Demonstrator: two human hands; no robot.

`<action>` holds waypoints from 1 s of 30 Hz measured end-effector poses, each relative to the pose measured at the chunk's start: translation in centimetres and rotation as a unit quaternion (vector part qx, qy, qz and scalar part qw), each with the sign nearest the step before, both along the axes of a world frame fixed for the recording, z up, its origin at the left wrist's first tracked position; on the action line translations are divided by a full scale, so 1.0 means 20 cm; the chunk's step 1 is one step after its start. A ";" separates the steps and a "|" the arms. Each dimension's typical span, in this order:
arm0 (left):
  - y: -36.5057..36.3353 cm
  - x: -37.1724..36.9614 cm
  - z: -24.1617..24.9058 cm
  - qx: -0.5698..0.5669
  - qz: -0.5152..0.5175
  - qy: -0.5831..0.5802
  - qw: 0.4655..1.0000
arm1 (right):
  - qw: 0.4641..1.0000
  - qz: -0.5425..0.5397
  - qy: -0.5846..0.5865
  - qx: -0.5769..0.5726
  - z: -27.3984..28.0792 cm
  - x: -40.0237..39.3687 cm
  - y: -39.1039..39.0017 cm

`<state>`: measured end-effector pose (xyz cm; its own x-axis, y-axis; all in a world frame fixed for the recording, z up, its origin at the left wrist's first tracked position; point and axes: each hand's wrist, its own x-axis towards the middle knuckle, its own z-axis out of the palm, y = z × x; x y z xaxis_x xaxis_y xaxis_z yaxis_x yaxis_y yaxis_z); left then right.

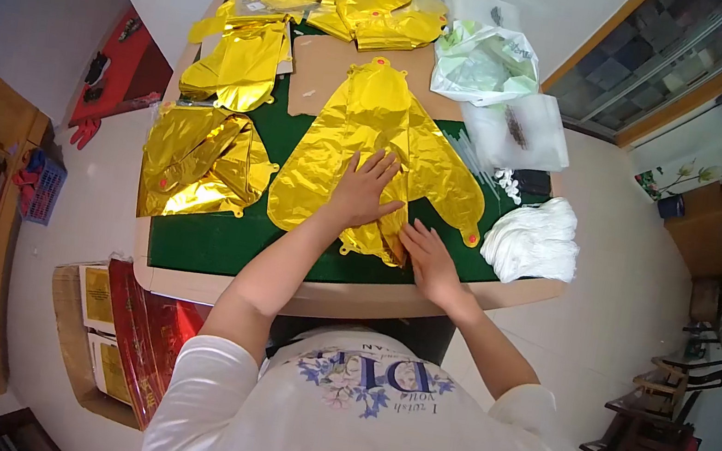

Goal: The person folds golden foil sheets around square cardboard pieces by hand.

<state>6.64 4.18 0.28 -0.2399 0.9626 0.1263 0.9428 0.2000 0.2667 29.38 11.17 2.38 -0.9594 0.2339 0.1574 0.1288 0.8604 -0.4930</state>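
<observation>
A flat, uninflated gold foil balloon (349, 121) lies spread over the green table top in front of me, with small tabs and red-orange spots at its ends. My left hand (366, 194) rests palm down on its middle, fingers stretched and apart. At the balloon's lower right edge is my right hand (432, 262), its fingers extended and touching the folded foil. Its fingertips are partly hard to make out. Another stack of gold foil balloons (207, 161) lies to the left of my left hand.
More gold foil balloons (374, 13) lie along the back, by a cardboard sheet (311, 92). At the right are plastic bags (487, 67), thin clear sticks (472, 156), small white pieces (509, 184), a black item (533, 181) and a white string bundle (534, 242). Boxes (98, 326) stand on the floor.
</observation>
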 end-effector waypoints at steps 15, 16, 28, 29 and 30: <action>0.00 0.00 -0.02 0.036 -0.004 0.012 0.999 | 0.947 -0.318 -0.001 0.045 0.11 0.03 0.36; 0.00 0.00 -0.02 0.032 -0.002 0.013 0.999 | 0.939 -0.341 -0.015 0.046 0.09 0.01 0.39; -0.01 0.00 -0.01 0.019 0.002 0.003 1.000 | 0.884 -0.452 -0.096 0.063 0.01 -0.08 0.47; -0.01 0.00 -0.01 0.013 0.002 0.003 1.000 | 0.885 -0.448 -0.109 0.057 0.00 -0.08 0.48; 0.00 0.00 0.00 0.016 0.003 0.003 1.000 | 0.886 -0.444 -0.122 0.051 -0.01 -0.09 0.49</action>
<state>6.62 4.10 0.18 -0.2444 0.9568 0.1577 0.9435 0.1970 0.2666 27.59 21.04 2.10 -0.4132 0.9100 0.0342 0.8692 0.4053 -0.2831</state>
